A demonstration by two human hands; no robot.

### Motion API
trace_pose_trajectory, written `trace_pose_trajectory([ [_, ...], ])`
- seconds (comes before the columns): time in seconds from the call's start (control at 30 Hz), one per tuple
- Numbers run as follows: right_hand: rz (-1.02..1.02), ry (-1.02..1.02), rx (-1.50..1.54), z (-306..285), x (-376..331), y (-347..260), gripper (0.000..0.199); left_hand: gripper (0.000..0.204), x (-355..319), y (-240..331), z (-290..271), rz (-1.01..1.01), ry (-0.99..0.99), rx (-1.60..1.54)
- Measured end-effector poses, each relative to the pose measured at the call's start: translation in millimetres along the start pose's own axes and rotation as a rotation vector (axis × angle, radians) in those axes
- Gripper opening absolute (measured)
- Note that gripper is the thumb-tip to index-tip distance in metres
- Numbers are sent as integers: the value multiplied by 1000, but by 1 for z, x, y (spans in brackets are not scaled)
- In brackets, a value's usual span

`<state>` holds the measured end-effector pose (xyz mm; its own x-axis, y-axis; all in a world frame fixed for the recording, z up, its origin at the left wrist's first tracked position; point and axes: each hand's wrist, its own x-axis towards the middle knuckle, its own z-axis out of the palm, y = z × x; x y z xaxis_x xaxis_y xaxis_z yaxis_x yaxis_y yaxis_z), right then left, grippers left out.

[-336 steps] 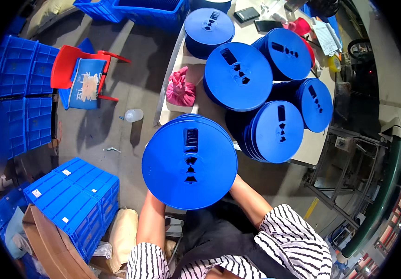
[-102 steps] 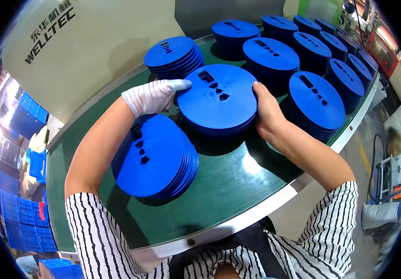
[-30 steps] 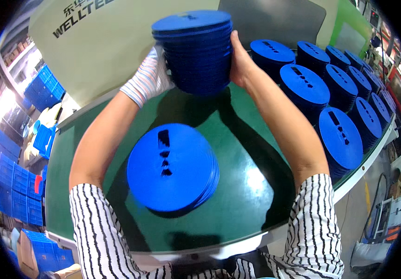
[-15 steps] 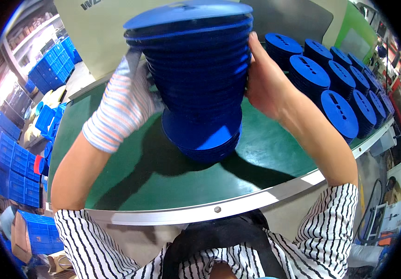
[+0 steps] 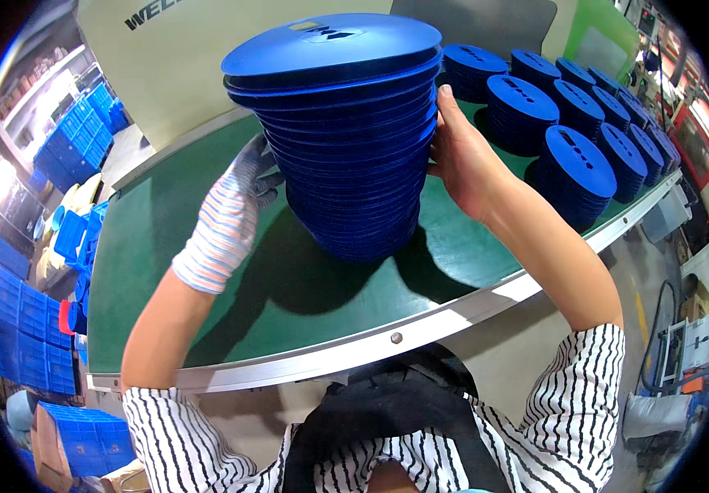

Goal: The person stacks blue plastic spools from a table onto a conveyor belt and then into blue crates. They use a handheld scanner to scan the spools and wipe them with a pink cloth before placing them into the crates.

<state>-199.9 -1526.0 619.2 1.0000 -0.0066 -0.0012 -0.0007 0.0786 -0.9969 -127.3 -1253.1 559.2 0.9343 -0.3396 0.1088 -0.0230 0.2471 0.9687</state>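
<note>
A tall stack of blue plastic discs point(image 5: 354, 164) stands upright on the green table in front of me, leaning slightly. Its top disc point(image 5: 330, 45) has small cut-outs round its centre. My left hand point(image 5: 235, 197), in a striped knit glove, rests against the stack's left side with its fingers curved round it. On the right side my bare right hand point(image 5: 461, 156) cups the stack, thumb up along the discs' edges; its other fingers are partly hidden behind them.
Several shorter stacks of the same discs point(image 5: 576, 168) stand in rows on the table's right. A pale machine panel point(image 5: 207, 66) rises behind the green tabletop point(image 5: 149, 271). The table has a metal front edge point(image 5: 305, 374). Blue crates point(image 5: 30, 320) are piled on the left.
The upper stack, held between my hands above a lower stack, has come down onto it, so they form one tall column. My left hand has slid lower. The view has shifted slightly.
</note>
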Motion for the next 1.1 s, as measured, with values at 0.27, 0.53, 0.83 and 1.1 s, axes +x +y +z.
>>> trace_pose_trajectory([
  [0.27, -11, 23, -47, -16, 20, 20, 77, 72, 9, -28, 26, -343, -206, -441],
  [0.53, 310, 116, -2, -49, 38, 70, 90, 86, 12, -36, 28, -255, -246, -496],
  [0.83, 234, -217, 186, -2, 13, 44, 92, 77, 2, -22, 28, -268, -266, -623],
  [1.1, 248, -351, 139, 29, 10, 54, 97, 59, -47, -6, 21, 25, -36, -681],
])
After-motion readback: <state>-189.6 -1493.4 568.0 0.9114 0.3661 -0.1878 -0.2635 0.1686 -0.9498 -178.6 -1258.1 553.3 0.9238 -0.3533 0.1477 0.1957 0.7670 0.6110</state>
